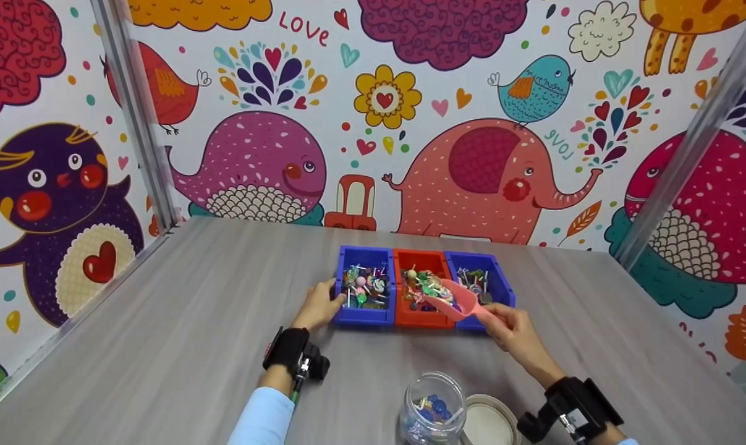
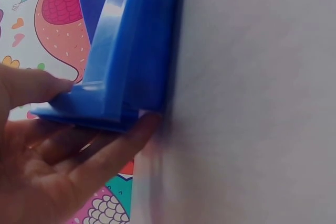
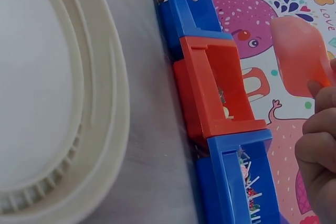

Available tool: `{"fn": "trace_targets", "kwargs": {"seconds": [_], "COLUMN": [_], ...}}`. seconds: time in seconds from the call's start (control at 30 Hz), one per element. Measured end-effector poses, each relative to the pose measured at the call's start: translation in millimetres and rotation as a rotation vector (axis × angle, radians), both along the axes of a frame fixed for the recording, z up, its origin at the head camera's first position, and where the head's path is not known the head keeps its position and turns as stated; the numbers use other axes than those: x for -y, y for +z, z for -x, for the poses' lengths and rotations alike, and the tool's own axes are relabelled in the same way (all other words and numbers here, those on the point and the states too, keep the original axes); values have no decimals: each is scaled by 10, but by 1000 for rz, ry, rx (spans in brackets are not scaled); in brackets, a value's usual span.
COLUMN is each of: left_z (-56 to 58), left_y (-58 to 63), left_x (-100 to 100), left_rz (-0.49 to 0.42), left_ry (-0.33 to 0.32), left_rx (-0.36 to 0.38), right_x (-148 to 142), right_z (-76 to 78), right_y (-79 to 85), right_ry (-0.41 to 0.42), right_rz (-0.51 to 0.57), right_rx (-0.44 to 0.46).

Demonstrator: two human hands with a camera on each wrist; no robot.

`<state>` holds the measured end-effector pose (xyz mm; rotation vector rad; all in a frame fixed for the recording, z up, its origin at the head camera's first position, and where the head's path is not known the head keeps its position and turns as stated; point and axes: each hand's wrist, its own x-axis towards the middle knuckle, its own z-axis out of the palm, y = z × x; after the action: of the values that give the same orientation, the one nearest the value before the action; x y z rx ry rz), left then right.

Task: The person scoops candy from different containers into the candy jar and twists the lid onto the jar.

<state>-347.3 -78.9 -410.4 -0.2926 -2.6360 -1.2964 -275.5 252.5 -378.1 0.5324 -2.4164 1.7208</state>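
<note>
left hand [image 1: 314,308] pinches left blue bin [image 1: 364,318], likely steadying it | right hand [image 1: 511,327] grips pink scoop [image 1: 465,300] by handle over red bin [image 1: 423,318]

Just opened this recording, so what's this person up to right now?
They're handling candy with a scoop. The right grip holds a pink scoop, raised over the red bin, with small candies showing at its mouth. The left grip pinches the outer wall of the left-hand blue bin. All three bins hold candy. Nearer the person stands an open clear jar with some colourful pieces inside, its pale lid lying beside it.
</note>
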Motion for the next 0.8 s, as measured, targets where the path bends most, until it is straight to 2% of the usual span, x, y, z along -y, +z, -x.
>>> {"fn": "trace_targets", "kwargs": {"seconds": [0.23,0.43,0.57,0.8], "left_z": [4,0,3,-3], "left_y": [2,10,2,-2], "left_x": [-6,-5,-5,-1], "left_rz": [-1,-2,5,16], "left_ry": [2,-1,2,8], "left_rx": [14,10,16,-20], "right_x": [-37,-72,-119,-211], "right_z": [-136,-229,-284,-345], "right_y": [48,79,84,77], "right_ry": [87,131,186,261], "right_rz": [-11,-23,-9,11], "right_rx": [-4,13,-10,-68]}}
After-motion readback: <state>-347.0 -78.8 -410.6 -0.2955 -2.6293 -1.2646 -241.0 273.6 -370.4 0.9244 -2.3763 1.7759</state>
